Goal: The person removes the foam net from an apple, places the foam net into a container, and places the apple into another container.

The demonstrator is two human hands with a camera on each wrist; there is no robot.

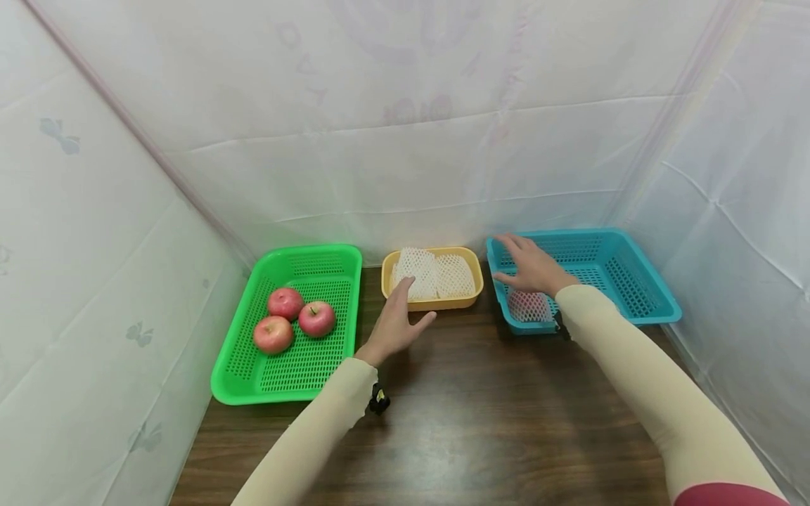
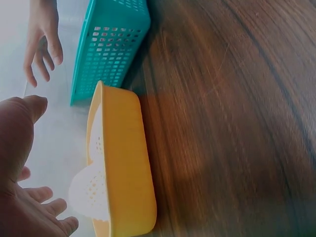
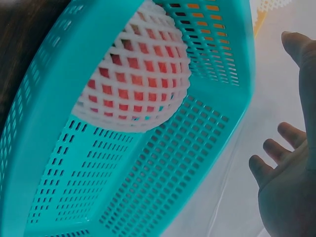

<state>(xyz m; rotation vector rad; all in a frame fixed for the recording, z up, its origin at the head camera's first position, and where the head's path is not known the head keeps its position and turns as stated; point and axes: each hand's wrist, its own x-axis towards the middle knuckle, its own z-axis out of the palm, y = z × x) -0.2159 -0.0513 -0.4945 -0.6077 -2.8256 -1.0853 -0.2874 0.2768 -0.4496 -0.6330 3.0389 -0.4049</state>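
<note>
My left hand [image 1: 394,325], fingers extended and thumb apart, is at the front of a small yellow basket [image 1: 448,304] that holds white foam fruit nets [image 1: 454,275]. Nothing is in its grasp. My right hand [image 1: 530,266] hovers over the left end of a blue basket [image 1: 639,281], its fingers spread and free of any object. Below it, in that basket's near left corner, sits an apple in a white foam net [image 1: 529,306]; the right wrist view shows the red apple in the net [image 3: 143,74] close up.
A green basket [image 1: 344,351] on the left holds three bare red apples [image 1: 317,319]. All the baskets stand on a dark wooden table [image 1: 481,414]. White sheeting [image 1: 392,169] hangs behind the baskets and along both sides.
</note>
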